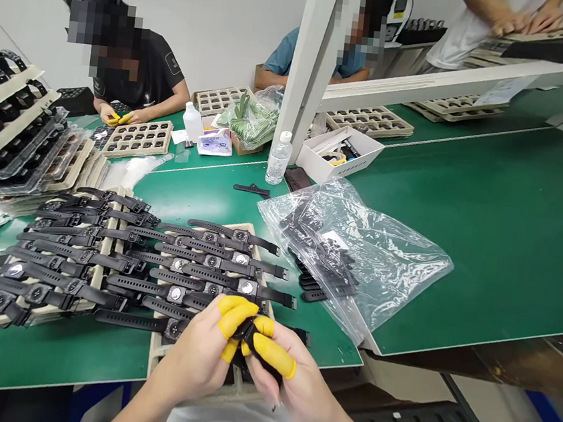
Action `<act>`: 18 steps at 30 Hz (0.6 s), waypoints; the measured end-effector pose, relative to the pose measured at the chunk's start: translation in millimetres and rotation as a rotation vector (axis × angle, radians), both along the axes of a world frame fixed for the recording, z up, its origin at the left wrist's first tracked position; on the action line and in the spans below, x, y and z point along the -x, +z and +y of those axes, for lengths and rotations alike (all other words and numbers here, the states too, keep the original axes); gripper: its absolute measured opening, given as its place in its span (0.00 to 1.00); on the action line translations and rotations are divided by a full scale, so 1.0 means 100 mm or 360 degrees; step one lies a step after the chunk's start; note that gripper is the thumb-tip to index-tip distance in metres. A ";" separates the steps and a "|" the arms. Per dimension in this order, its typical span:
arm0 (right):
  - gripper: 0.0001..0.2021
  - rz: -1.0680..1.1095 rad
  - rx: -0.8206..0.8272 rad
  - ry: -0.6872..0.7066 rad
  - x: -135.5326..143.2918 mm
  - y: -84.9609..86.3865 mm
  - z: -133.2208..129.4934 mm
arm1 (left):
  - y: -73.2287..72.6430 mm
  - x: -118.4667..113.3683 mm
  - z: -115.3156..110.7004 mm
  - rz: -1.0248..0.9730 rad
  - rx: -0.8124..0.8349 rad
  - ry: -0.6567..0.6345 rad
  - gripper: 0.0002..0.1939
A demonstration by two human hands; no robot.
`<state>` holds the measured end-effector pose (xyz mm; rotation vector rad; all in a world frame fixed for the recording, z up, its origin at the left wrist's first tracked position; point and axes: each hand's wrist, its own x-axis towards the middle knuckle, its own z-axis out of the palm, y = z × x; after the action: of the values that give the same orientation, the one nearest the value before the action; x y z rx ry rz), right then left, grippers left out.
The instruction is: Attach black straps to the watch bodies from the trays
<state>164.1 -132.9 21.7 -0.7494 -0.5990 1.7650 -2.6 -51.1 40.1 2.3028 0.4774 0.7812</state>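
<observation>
My left hand [210,341] and my right hand [290,363] meet over the near edge of a tray, yellow finger cots on several fingers. Pinched between them is a black smartwatch [247,331], mostly covered by the fingers. Beneath and behind the hands lies a beige tray [154,352] of smartwatches with black straps [213,261], laid in rows with their backs up. To the left, a second group of strapped smartwatches [55,261] rests on more trays. Right of the tray, a clear plastic bag [387,262] holds loose black watch straps [326,263].
Tall stacks of loaded trays [9,122] stand at the left. A water bottle [279,160] and a white box of tools [340,153] are beside a white post [310,59]. Across the green table [502,214], a co-worker [139,75] handles parts; other people work farther back.
</observation>
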 end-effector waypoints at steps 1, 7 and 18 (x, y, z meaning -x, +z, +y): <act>0.22 0.0046 0.0034 -0.0020 0.01 0.00 0.00 | 0.01 0.00 -0.01 0.0009 0.0016 -0.0004 0.29; 0.23 0.0016 0.0084 0.0013 -0.04 0.06 0.02 | 0.07 0.01 -0.01 0.0023 0.0100 -0.0076 0.25; 0.26 -0.0341 -0.0020 0.0138 -0.11 0.06 0.02 | 0.09 0.05 0.02 0.0081 0.0128 -0.0073 0.25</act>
<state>174.8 -131.2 27.6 -0.9229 -0.7956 1.7709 -8.0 -48.9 48.9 2.2553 0.4689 0.6706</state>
